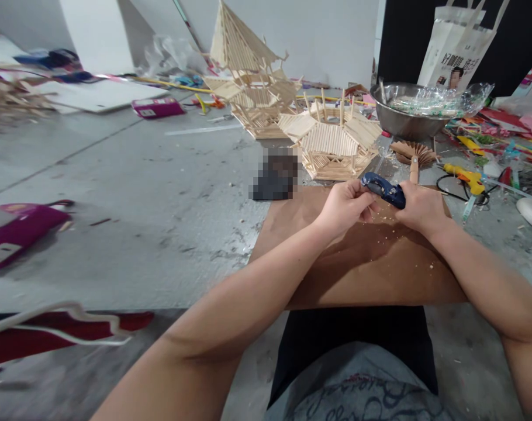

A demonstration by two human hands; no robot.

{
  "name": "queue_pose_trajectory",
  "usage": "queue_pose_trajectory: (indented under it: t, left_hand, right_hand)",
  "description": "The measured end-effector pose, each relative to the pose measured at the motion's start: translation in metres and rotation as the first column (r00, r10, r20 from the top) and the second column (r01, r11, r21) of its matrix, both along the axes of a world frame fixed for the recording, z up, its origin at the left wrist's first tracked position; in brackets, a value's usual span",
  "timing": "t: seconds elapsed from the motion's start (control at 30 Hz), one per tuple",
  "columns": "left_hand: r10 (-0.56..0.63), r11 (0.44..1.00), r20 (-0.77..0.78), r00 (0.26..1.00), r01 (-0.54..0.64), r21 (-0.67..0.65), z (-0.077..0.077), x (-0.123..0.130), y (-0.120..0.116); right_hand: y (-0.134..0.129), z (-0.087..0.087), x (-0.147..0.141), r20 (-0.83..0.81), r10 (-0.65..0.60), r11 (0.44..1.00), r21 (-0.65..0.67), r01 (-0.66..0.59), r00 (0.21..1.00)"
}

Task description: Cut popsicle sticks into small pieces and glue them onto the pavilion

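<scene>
My right hand (pixel 421 206) is wrapped round a dark blue hand tool (pixel 383 189), whose exact kind I cannot make out. The tool points left, and its far end meets the fingertips of my left hand (pixel 347 204). Those fingers are curled in a pinch, and whatever is between them is too small or hidden to name. Both hands are above a brown board (pixel 358 269) scattered with pale crumbs. Just beyond them stands a low many-sided model of wooden sticks (pixel 331 140), with upright sticks on top.
A taller stick pagoda (pixel 255 88) stands behind. To the right are a paper fan-like piece (pixel 413 153), a yellow glue gun (pixel 465 177) and a metal bowl (pixel 417 120). Purple power strips (pixel 27 234) lie left. A blurred dark object (pixel 275 175) sits at the board's far corner.
</scene>
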State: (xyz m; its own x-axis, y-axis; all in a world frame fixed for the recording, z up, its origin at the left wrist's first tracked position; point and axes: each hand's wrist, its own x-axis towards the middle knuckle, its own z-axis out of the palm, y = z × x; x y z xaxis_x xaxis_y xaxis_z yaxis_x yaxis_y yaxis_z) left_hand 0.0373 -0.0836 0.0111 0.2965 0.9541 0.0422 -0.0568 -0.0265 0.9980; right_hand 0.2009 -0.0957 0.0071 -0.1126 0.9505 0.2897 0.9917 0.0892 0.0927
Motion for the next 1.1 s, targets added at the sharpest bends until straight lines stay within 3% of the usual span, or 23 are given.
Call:
queue_pose_trajectory:
  t: [0.37,0.57,0.67,0.77,1.1]
  left_hand:
    - [-0.024,0.999,-0.003,1.0,0.024,0.021,0.001,-0.001,-0.002]
    - [-0.01,0.999,-0.007,1.0,0.01,0.038,0.001,-0.001,-0.002]
    - [-0.047,0.998,-0.052,0.998,0.049,0.049,0.002,-0.002,-0.001]
    - [-0.087,0.994,-0.123,0.989,0.095,0.058,0.002,-0.004,0.003]
    - [-0.069,0.988,-0.407,0.911,0.118,0.096,-0.003,-0.018,0.024]
  right_hand:
    - [-0.002,0.002,0.001,0.03,-0.029,1.0,0.007,0.029,0.999]
    - [0.0,0.002,0.001,-0.051,-0.075,0.997,-0.033,0.073,0.996]
    - [0.007,0.0,0.007,-0.104,-0.123,0.992,0.009,0.124,0.987]
    - [0.015,-0.003,0.016,-0.074,-0.072,0.994,0.071,0.078,0.995]
    - [0.023,-0.016,0.026,0.016,0.001,1.0,-0.002,-0.001,1.0]
